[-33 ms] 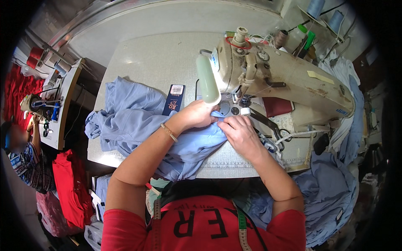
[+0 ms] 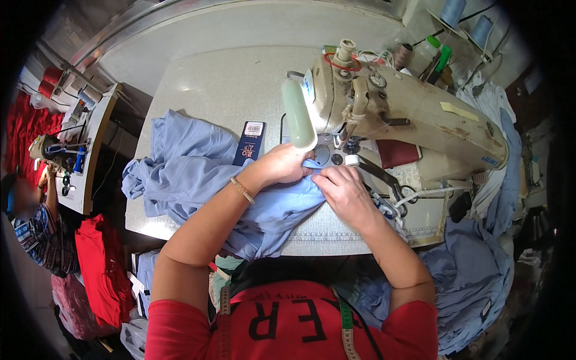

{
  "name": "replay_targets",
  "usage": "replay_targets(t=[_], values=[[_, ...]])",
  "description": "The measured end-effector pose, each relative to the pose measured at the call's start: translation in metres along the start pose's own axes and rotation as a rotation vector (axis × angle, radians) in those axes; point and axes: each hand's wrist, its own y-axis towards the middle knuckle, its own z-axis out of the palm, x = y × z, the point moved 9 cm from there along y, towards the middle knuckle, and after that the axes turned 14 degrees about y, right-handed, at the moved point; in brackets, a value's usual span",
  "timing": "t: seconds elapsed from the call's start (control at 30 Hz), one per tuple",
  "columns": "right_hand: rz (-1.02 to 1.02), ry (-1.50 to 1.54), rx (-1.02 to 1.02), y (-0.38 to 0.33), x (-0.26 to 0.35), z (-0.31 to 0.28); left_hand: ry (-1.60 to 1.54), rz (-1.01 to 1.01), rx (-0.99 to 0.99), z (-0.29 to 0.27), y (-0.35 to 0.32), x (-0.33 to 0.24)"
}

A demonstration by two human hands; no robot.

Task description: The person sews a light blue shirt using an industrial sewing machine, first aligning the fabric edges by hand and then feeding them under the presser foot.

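Light blue cloth (image 2: 186, 165) lies bunched on the sewing table and hangs over its front edge. Both hands pinch a folded edge of it, close together in front of the sewing machine (image 2: 408, 108). My left hand (image 2: 283, 164) is closed on the fold from the left, its fingertips partly hidden. My right hand (image 2: 344, 191) grips the same edge with thumb and fingers from the right. Just beyond the hands are the machine's needle area and a lit pale green lamp (image 2: 299, 117). A dark blue tag (image 2: 248, 144) rests beside the cloth, left of the lamp.
Scissors (image 2: 403, 192) lie right of my right hand. A dark red flat piece (image 2: 398, 153) sits under the machine arm. More blue cloth (image 2: 465, 282) is heaped at the lower right. Far left, another person works at a second sewing machine (image 2: 51, 150), near red cloth (image 2: 102, 270).
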Motion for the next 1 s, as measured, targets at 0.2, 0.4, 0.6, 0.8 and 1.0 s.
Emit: replay_targets(t=[0.2,0.4,0.6,0.8,1.0], values=[[-0.034,0.007,0.002,0.0,0.001,-0.001,0.052,0.062,-0.002,0.002,0.001,-0.003],[-0.021,-0.055,0.055,-0.001,0.003,0.0,0.091,0.002,0.038,-0.004,0.0,-0.009],[-0.049,-0.129,0.068,0.0,0.006,0.001,0.085,-0.038,0.012,-0.009,-0.001,-0.01],[-0.072,-0.128,0.064,-0.003,0.006,0.004,0.048,-0.06,-0.031,-0.012,-0.001,-0.008],[-0.001,-0.117,0.059,-0.002,0.006,0.005,0.062,-0.093,-0.017,-0.01,0.002,-0.003]])
